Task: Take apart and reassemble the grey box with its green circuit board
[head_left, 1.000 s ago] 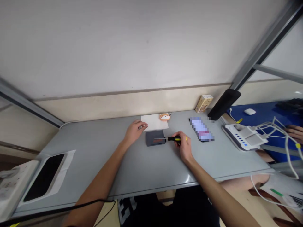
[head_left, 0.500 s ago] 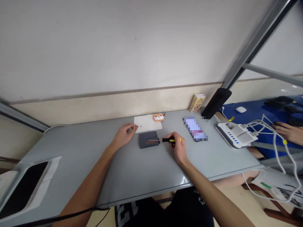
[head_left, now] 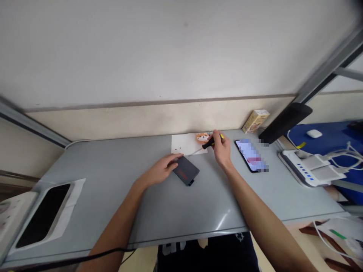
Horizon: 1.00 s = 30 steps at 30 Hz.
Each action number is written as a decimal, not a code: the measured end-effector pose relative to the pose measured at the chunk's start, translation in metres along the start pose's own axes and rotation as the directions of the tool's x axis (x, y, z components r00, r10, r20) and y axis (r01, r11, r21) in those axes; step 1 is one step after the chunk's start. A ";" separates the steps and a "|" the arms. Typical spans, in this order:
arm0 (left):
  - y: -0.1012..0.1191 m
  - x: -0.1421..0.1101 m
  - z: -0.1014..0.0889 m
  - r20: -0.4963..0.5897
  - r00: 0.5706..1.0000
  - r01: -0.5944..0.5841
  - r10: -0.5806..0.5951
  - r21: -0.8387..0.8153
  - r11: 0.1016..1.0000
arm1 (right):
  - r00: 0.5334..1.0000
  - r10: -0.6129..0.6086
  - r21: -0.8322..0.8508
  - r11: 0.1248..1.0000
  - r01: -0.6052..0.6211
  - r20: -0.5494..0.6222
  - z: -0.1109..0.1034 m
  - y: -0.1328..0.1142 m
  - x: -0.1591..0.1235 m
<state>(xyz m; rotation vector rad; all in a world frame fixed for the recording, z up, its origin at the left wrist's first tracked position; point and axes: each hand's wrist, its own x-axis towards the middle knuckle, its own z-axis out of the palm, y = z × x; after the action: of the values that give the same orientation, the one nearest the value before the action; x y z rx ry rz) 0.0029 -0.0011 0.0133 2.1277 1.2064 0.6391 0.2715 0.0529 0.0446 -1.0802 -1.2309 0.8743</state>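
A flat dark grey box (head_left: 186, 170) with a reddish-brown mark on its top lies turned at an angle on the grey desk. My left hand (head_left: 163, 169) grips it at its left and back edge, thumb near the side. In my right hand (head_left: 221, 148) is a screwdriver (head_left: 209, 143) with a black and yellow handle. Its thin shaft points left and down toward the box's back edge. Behind the box lies a white sheet of paper (head_left: 185, 141), where small dark specks (head_left: 178, 148) show. An orange animal-face item (head_left: 202, 137) rests on the paper's right part, near my right hand.
A phone with a lit screen (head_left: 249, 155) lies right of my right hand. Further right stand a small carton (head_left: 255, 121), a black cylinder (head_left: 285, 122) and a white power strip (head_left: 304, 170) with chargers. At the left lies a dark-screened tablet-like device (head_left: 44, 215).
My left hand has come down from the paper onto the box, which is now turned. My right hand has lifted the screwdriver off the box's top toward the back. Another speck shows on the paper.
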 end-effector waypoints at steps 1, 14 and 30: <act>-0.004 0.000 0.001 -0.025 1.000 0.003 -0.003 0.001 1.000 | 1.000 -0.018 -0.051 0.999 0.019 0.015 0.001 0.002 -0.005; 0.001 0.006 0.009 -0.188 0.981 -0.021 0.045 0.127 0.992 | 0.985 -0.095 -0.233 0.964 0.126 0.141 0.003 0.010 -0.030; 0.013 0.005 0.005 -0.275 0.944 -0.093 0.180 0.301 0.949 | 0.990 -0.081 -0.156 0.983 0.098 0.111 -0.008 -0.003 -0.021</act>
<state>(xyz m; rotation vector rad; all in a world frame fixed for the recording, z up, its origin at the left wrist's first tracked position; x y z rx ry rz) 0.0166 -0.0036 0.0194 2.4371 1.3883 0.9273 0.2760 0.0310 0.0413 -1.1094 -1.4469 0.7805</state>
